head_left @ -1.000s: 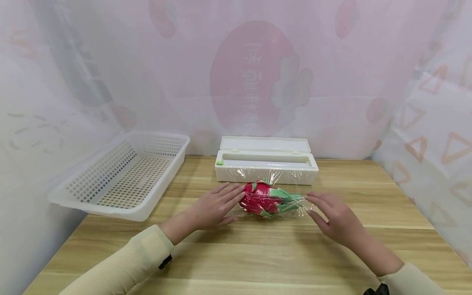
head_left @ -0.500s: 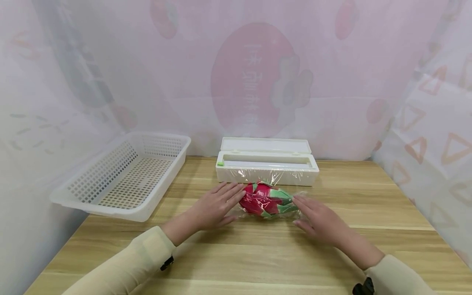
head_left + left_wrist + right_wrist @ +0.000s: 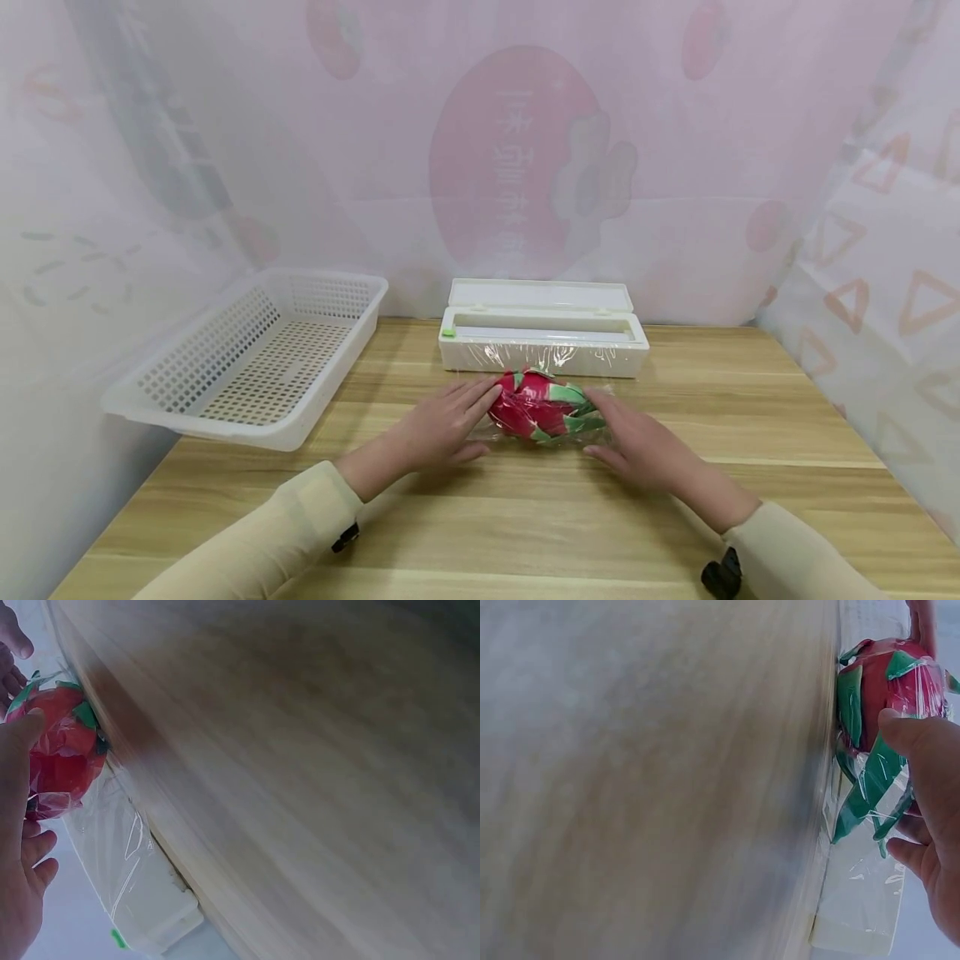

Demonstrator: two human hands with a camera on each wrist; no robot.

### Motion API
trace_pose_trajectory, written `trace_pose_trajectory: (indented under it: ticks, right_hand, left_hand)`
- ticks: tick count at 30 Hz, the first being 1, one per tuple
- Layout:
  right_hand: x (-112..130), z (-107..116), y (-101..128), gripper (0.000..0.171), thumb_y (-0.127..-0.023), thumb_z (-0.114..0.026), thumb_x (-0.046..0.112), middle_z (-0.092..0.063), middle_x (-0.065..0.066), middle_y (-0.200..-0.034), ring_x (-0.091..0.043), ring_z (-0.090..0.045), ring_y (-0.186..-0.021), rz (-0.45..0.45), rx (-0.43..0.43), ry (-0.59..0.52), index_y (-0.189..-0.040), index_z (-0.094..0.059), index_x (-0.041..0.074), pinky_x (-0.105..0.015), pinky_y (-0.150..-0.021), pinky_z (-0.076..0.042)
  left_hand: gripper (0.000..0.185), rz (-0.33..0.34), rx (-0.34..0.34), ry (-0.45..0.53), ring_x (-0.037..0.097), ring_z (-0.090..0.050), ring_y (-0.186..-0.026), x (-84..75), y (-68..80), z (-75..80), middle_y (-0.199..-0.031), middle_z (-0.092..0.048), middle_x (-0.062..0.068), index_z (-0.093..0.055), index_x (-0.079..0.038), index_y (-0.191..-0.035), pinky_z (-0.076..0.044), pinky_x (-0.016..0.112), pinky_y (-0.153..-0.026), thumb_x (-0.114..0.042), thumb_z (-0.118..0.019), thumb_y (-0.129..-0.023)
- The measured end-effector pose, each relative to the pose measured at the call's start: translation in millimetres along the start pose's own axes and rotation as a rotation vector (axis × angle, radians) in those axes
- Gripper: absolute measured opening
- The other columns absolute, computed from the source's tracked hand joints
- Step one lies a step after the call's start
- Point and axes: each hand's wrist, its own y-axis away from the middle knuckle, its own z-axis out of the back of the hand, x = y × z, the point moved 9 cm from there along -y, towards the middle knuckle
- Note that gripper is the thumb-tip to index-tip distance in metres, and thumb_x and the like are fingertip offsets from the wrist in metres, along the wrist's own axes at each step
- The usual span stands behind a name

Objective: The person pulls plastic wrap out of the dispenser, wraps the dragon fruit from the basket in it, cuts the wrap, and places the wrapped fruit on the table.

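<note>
Grip: left hand (image 3: 438, 421) flat, fingers straight, pressed against the left end of the red-and-green dragon fruit (image 3: 538, 407) under its clear plastic film (image 3: 551, 360); nothing clasped. Right hand (image 3: 637, 442) likewise extended, fingers laid on the green-leafed right end of the dragon fruit, film trapped beneath them; no curl visible in the right wrist view.

Change: right hand closed in from well clear of the dragon fruit one second ago to contact now; left hand unchanged. Loose film at the right end now pressed down. Judged: wrapping near complete, film being smoothed onto the fruit.

Dragon fruit lying on the light wooden desk (image 3: 525, 533), just in front of the white rectangular film dispenser box (image 3: 542, 329), lid up, film still running from box to fruit. White perforated plastic basket (image 3: 251, 354) well left of the dragon fruit.
</note>
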Motion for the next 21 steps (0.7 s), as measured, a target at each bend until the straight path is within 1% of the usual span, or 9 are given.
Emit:
trace_pose_trajectory:
  ticks: [2,6,10,14,17,21]
  right_hand:
    - [-0.4,-1.2,-2.5,0.077,-0.089,-0.072,0.029,-0.045,-0.02,-0.141,-0.035,-0.048,-0.126,-0.003,0.002,-0.015,-0.146,-0.031,-0.001,-0.05,-0.101,-0.042]
    - [-2.4,-1.9,-7.7,0.075,-0.086,-0.075,0.028,-0.048,-0.016,-0.137,-0.031,-0.049,-0.124,-0.016,-0.017,-0.06,-0.144,-0.035,0.001,-0.048,-0.101,-0.043]
    - [-5.7,-2.0,-12.9,0.073,-0.085,-0.077,0.027,-0.051,-0.013,-0.133,-0.027,-0.052,-0.12,-0.034,-0.029,-0.112,-0.142,-0.038,0.005,-0.045,-0.099,-0.045]
    - [-8.6,-3.1,-16.3,0.074,-0.084,-0.078,0.028,-0.051,-0.011,-0.131,-0.025,-0.052,-0.118,-0.055,-0.029,-0.131,-0.142,-0.038,0.006,-0.045,-0.098,-0.046]
    - [-11.1,-3.5,-18.8,0.076,-0.083,-0.079,0.029,-0.051,-0.011,-0.13,-0.027,-0.052,-0.118,-0.079,-0.038,-0.14,-0.143,-0.038,0.006,-0.047,-0.098,-0.046]
    - [-13.9,-4.9,-22.9,0.078,-0.082,-0.079,0.032,-0.051,-0.014,-0.131,-0.03,-0.049,-0.121,-0.114,-0.057,-0.15,-0.142,-0.039,0.004,-0.049,-0.1,-0.043]
  left_hand:
    - [0.088,0.023,0.021,0.049,0.034,-0.038,-0.136,1.3,0.0,-3.3,-0.151,-0.034,0.022,-0.033,0.005,-0.147,-0.034,0.044,-0.109,-0.048,-0.069,-0.087]
    - [0.093,0.059,0.027,0.117,0.034,-0.038,-0.135,2.7,-1.4,-6.3,-0.152,-0.03,0.024,-0.027,0.006,-0.149,-0.035,0.045,-0.108,-0.048,-0.07,-0.086]
    - [0.095,0.078,0.021,0.138,0.035,-0.039,-0.134,3.3,-4.0,-6.7,-0.15,-0.031,0.026,-0.024,0.008,-0.149,-0.036,0.045,-0.107,-0.048,-0.069,-0.087]
    - [0.097,0.113,0.018,0.172,0.035,-0.04,-0.133,5.8,-7.5,-7.8,-0.149,-0.032,0.026,-0.023,0.008,-0.149,-0.037,0.045,-0.107,-0.047,-0.071,-0.085]
    - [0.098,0.147,0.01,0.189,0.035,-0.042,-0.131,8.1,-11.3,-10.0,-0.148,-0.034,0.026,-0.023,0.007,-0.149,-0.038,0.045,-0.106,-0.047,-0.073,-0.084]
    - [0.098,0.197,-0.009,0.169,0.033,-0.046,-0.127,10.7,-18.1,-11.7,-0.144,-0.038,0.024,-0.025,0.008,-0.147,-0.04,0.042,-0.105,-0.049,-0.072,-0.083]
